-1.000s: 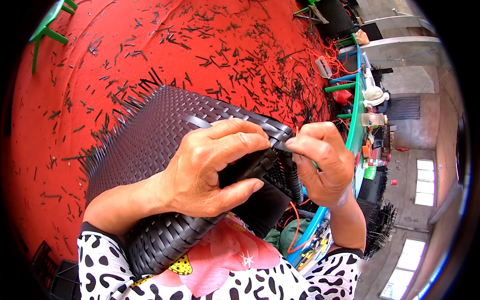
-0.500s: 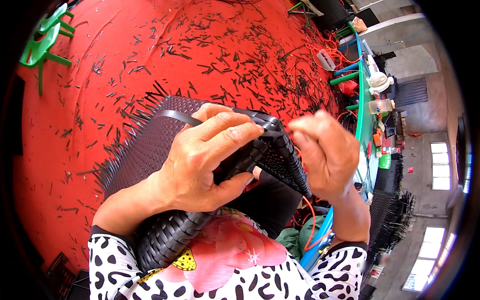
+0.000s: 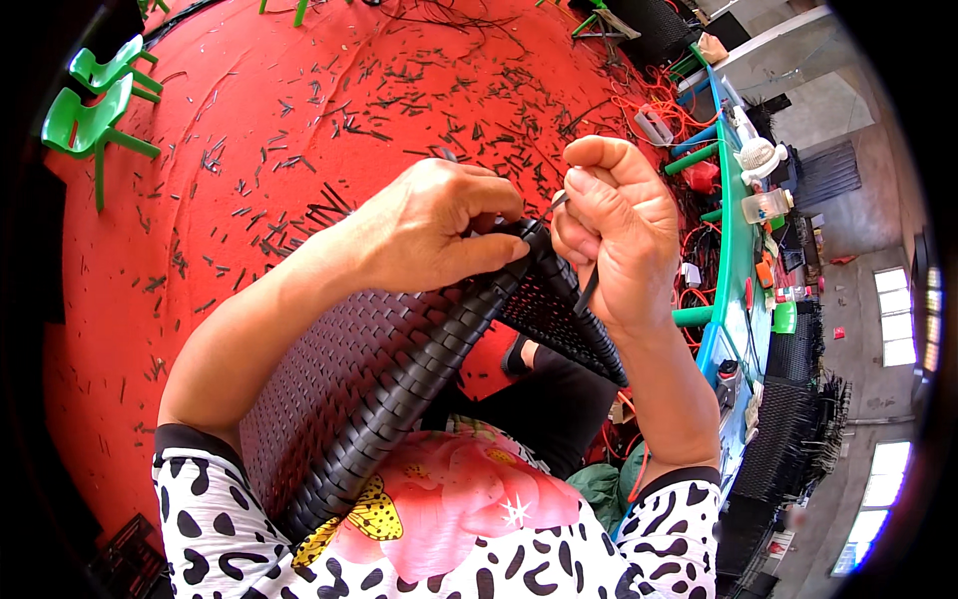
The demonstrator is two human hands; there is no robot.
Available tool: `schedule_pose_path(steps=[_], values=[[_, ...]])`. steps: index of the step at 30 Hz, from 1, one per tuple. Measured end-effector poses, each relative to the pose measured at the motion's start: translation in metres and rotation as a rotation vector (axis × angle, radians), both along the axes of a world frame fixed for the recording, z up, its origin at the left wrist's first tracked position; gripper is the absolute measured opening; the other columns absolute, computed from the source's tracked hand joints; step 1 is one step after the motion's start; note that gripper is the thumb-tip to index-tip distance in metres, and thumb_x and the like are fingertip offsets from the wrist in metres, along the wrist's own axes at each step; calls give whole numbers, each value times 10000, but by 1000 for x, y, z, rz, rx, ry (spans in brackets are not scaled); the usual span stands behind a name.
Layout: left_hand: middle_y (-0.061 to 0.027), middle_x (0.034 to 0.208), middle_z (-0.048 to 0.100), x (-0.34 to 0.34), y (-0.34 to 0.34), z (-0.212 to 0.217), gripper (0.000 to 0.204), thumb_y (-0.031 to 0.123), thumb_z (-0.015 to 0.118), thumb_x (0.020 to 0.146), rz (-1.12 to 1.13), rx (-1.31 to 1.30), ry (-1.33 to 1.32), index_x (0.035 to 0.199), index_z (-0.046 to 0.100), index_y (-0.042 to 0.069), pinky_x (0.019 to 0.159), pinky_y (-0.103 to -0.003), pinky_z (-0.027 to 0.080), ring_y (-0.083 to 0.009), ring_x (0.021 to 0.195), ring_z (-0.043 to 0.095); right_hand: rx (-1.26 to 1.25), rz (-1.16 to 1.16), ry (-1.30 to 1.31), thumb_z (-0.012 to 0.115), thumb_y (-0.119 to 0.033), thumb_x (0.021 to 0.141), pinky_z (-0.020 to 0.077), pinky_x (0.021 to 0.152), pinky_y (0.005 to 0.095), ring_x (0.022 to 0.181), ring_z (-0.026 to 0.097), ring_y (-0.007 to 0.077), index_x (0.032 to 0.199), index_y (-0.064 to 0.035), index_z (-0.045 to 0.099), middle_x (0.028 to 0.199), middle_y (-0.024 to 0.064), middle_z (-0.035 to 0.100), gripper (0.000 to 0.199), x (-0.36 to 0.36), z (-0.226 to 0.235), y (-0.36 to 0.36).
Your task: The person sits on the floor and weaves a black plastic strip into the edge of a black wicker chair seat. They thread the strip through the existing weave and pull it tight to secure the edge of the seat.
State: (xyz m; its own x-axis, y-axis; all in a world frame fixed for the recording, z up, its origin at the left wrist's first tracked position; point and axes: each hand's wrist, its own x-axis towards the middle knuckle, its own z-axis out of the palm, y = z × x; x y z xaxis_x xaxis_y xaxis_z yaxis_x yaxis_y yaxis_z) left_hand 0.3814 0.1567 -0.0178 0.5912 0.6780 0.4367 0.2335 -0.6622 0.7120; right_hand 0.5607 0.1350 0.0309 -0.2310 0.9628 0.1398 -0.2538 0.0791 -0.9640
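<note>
A dark woven plastic-rattan frame (image 3: 364, 349) leans against my body, its rounded edge wrapped in flat strips. At its upper corner my left hand (image 3: 439, 225) grips the frame, thumb pressed on the wrapped edge and fingers curled over the far side. Just right of that corner my right hand (image 3: 621, 220) is closed on a thin black strip (image 3: 554, 205), which runs from the corner into the fingers; a loose length hangs below the palm. A second woven panel (image 3: 564, 329) slopes down to the right from the same corner.
Black strip offcuts (image 3: 419, 100) lie scattered over the red floor (image 3: 130, 299). Green plastic chairs (image 3: 95, 125) stand at the far left. Along the right runs a green-and-blue-edged bench (image 3: 733, 260) with a clear jar (image 3: 766, 207) and tangled orange cords (image 3: 639, 95).
My right hand has turned palm-up and risen slightly, drawing the strip away from the corner. My left hand has shifted up to the corner, and the woven frame has tilted.
</note>
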Motion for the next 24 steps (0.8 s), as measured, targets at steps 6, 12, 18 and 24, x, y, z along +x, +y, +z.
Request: schedule_pose_path(steps=[6,12,18,24], values=[[-144,799,553,9,-3,-9,144,57,541,778,78,253,-68,896,560,-22,585,-409,451,-344,687,572,41,29,-2,505,5,879,308,454,168,521,388,24,1013,-1,518,695,-16,485,134,0,3,-2],[-126,760,563,9,2,-11,100,41,541,777,20,203,-121,843,567,-29,574,-371,464,-323,672,573,123,8,-167,529,13,867,340,459,202,524,415,46,987,-17,569,683,2,503,130,7,1,-7],[-107,759,559,12,0,-19,80,50,550,807,13,151,-245,800,558,-30,564,-341,449,-246,633,561,1016,-155,-999,655,65,751,383,520,270,592,477,184,968,-25,643,725,73,479,234,26,-18,-36],[-103,705,483,20,-1,-27,126,112,599,808,-1,8,-353,771,551,2,598,-349,420,-276,656,508,1053,-268,-1055,668,53,728,386,470,288,585,489,179,1007,-42,667,743,53,475,294,28,-42,-43]])
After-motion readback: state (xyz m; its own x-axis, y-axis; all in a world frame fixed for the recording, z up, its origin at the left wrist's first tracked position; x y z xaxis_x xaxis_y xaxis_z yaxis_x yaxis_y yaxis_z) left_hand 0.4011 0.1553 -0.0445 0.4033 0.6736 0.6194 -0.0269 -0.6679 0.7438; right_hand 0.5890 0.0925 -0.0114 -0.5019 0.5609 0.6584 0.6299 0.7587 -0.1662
